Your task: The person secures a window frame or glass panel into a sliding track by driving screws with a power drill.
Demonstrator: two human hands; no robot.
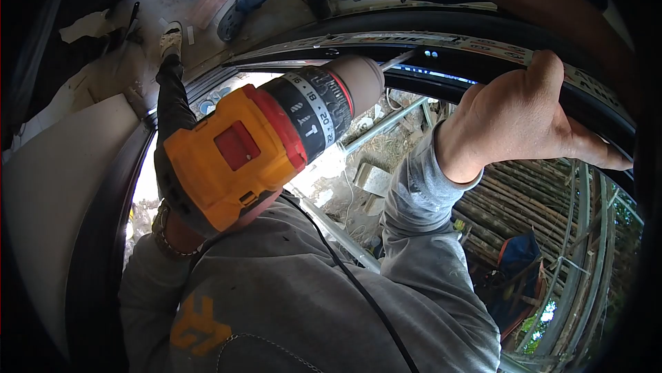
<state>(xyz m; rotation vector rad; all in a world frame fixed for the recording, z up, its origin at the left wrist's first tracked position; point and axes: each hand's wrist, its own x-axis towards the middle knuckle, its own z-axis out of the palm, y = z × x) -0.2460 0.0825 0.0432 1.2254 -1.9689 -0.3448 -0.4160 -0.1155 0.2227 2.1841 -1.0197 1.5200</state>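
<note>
An orange, red and black cordless drill [265,145] fills the middle of the view, tilted up to the right. My left hand [185,233], mostly hidden behind the drill body, grips it; a bracelet or watch shows at the wrist. The drill's thin metal bit [401,60] reaches a dark window-like frame [455,69], close to small bright holes. To the right, my right hand [514,118] holds the same frame, with the thumb at its upper side and a finger stretched along it. A printed tape strip [483,45] runs along the frame.
Below the opening lie bamboo poles or pipes [517,200], a metal rail [386,124] and a blue-orange bag [520,259]. A black cord [345,269] crosses my grey sweatshirt. Other people's legs and shoes [238,17] are at the top left, near a pale panel [69,187].
</note>
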